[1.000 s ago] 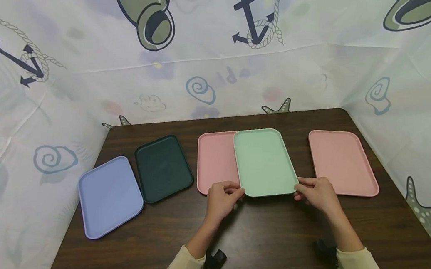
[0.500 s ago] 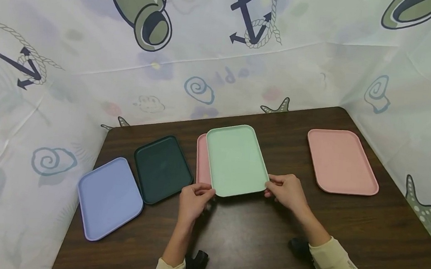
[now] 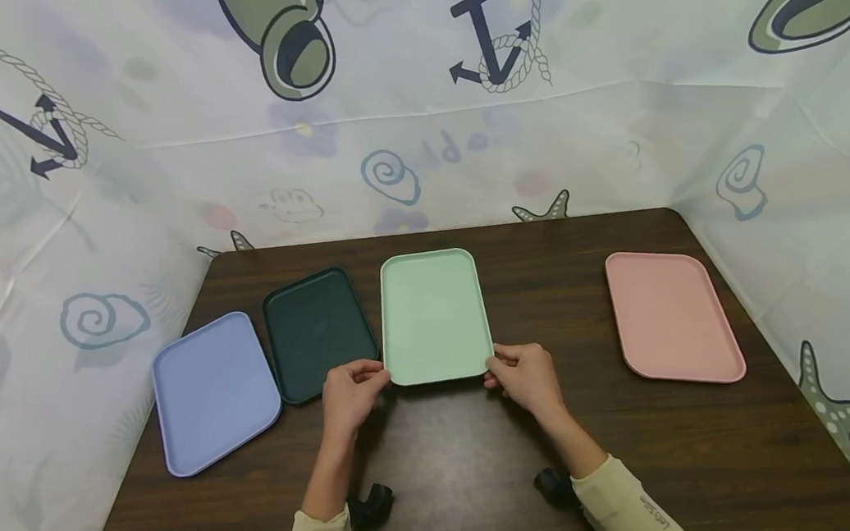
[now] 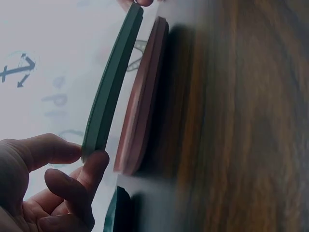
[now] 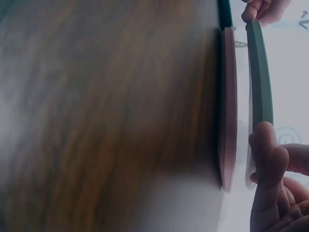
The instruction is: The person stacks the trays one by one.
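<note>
A light green rectangular tray (image 3: pixel 436 316) is held level above the table by its two near corners. My left hand (image 3: pixel 347 398) pinches the near left corner between thumb and fingers. At the near right corner, my right hand (image 3: pixel 530 378) pinches the rim likewise. Both wrist views show a pink tray (image 4: pixel 140 106) lying right under the green one, with a gap between them; in the head view the green tray hides it. Just left of my left hand lies a dark green tray (image 3: pixel 320 332).
A blue-violet tray (image 3: pixel 216 395) sits at the left of the brown wooden table (image 3: pixel 470 474), against the dark green one. Another pink tray (image 3: pixel 676 316) lies at the far right. A patterned white cloth (image 3: pixel 435 118) hangs behind and around the table.
Both hands have carried the light green tray leftward. It partly covered the middle pink tray before and now hides it in the head view. The other trays have stayed put.
</note>
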A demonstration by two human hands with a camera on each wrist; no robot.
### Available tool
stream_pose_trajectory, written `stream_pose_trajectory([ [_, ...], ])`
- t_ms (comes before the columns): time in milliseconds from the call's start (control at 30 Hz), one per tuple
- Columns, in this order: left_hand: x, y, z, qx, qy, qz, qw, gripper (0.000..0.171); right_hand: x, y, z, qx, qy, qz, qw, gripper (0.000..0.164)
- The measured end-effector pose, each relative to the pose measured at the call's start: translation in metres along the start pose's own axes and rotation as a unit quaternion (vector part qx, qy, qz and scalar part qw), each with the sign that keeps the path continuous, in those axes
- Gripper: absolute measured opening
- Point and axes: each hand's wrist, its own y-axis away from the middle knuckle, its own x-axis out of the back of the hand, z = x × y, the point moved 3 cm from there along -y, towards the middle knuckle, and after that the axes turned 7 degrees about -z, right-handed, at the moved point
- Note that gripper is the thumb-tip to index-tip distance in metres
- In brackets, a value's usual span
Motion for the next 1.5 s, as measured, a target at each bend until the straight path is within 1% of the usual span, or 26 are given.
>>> stream_pose_trajectory([
  [233,0.003,-0.006,-0.008,0.002,-0.039,0.02,0.9991,0.011,-0.008,-0.002,0.0,-0.005,0.001,0.0,1.0,0.035],
  [433,0.002,-0.01,-0.011,0.001,-0.089,0.04,0.9952,0.011,-0.011,-0.004,0.001,-0.004,0.006,0.0,1.0,0.035],
  [533,0.001,-0.012,-0.013,0.0,-0.103,0.047,0.9935,0.012,-0.012,-0.005,0.001,-0.001,0.01,0.001,1.0,0.035],
  [733,0.001,-0.014,-0.015,-0.003,-0.111,0.053,0.9924,0.012,-0.011,-0.005,0.001,-0.004,0.014,0.002,1.0,0.034],
  [1033,-0.002,-0.014,-0.013,-0.013,-0.113,0.052,0.9921,0.013,-0.01,-0.006,0.003,-0.008,0.021,0.003,1.0,0.033],
  [1233,-0.003,-0.014,-0.015,-0.01,-0.118,0.055,0.9914,0.013,-0.01,-0.007,0.004,-0.01,0.028,0.001,1.0,0.032],
  [1500,-0.003,-0.014,-0.012,-0.009,-0.124,0.052,0.9909,0.013,-0.01,-0.008,0.004,-0.012,0.031,0.003,0.999,0.032],
])
